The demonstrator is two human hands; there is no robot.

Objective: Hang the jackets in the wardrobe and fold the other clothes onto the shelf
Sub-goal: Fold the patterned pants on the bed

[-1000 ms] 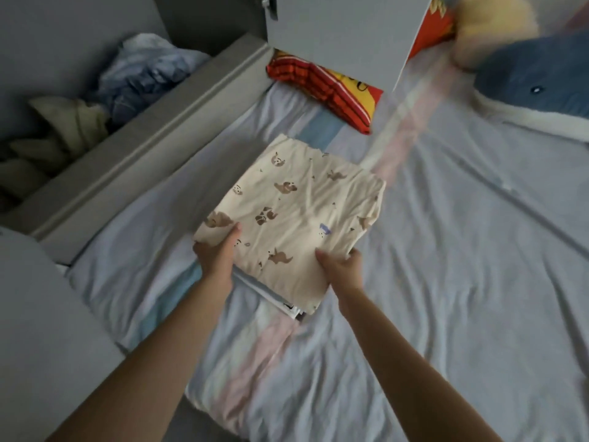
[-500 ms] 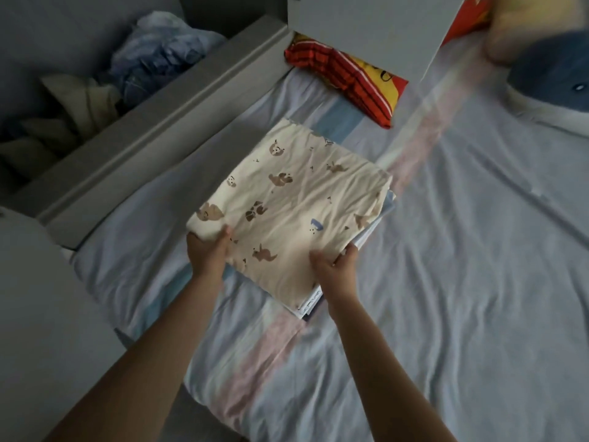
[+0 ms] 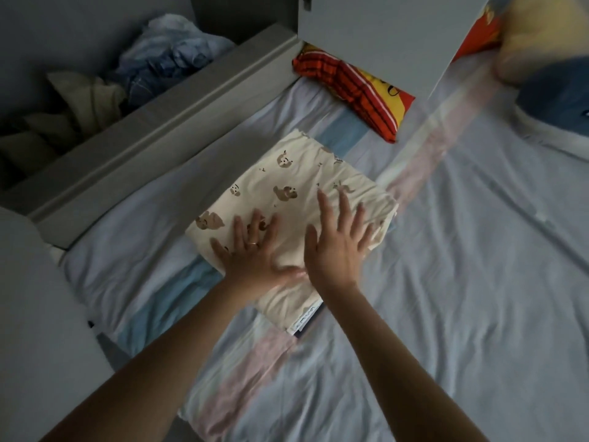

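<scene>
From my head camera, looking down: both my hands lie flat on top of one folded cream garment [image 3: 287, 193] printed with small brown animals, which sits on the striped bed sheet [image 3: 462, 266] near the grey ledge [image 3: 153, 154]. My left hand [image 3: 251, 255] presses the near left part of it, fingers straight and spread, one ring [image 3: 252, 243] on it. My right hand [image 3: 338, 247] presses just beside it on the near right part, fingers likewise straight and apart, reaching toward the garment's right edge. Neither hand grips anything; the thumbs nearly meet in the middle. Under the cream piece, thin edges of other folded clothes [image 3: 304, 319] show at the near corner, perhaps two layers, though the light is too dim to count them. Beyond the ledge lies a crumpled heap of clothes [image 3: 172, 62], blue and pale. One red striped pillow [image 3: 353, 87] lies at the head of the bed, partly behind one grey door [image 3: 376, 36]; one blurred plush toy [image 3: 554, 97] lies at the far right.
</scene>
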